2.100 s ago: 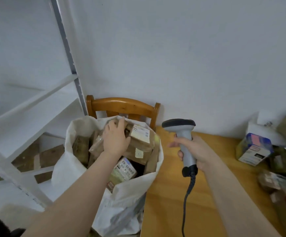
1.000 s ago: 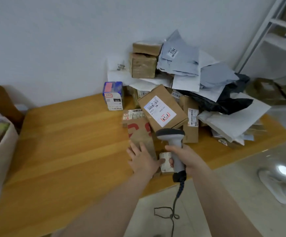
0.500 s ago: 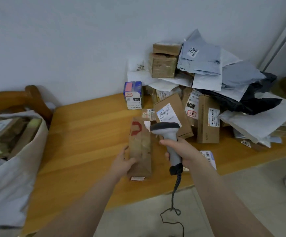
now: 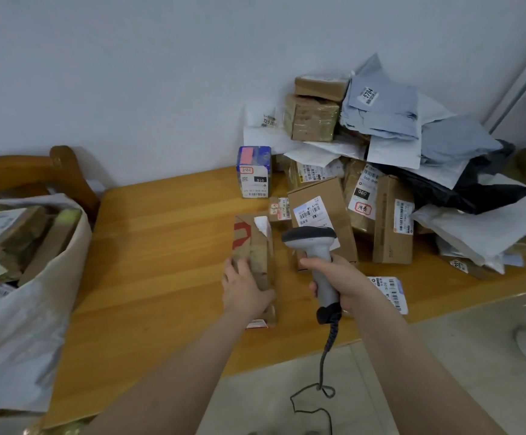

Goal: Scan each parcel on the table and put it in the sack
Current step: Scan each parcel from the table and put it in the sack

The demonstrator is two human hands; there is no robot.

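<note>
Brown parcel (image 4: 252,255): long, taped, red mark at its far end; lies on the wooden table (image 4: 161,246) near frame centre, pointing to 12 o'clock.
Left hand (image 4: 246,290): clasps the parcel's near half, fingers curled over its top.
Right hand (image 4: 343,284): at 3 o'clock of the parcel, wrapped tight round the scanner's handle.
Scanner (image 4: 313,246): grey, upright, dark head just beside the parcel's right edge; cable (image 4: 324,372) hangs toward 6 o'clock.
Blue box (image 4: 254,172): stands at 12 o'clock, apart.
Parcel pile (image 4: 381,152): boxes and mailers heaped at 2 o'clock against the wall.
Sack (image 4: 20,324): white, at 9 o'clock, open, parcels inside.
Chair (image 4: 35,174): wooden, behind the sack.
</note>
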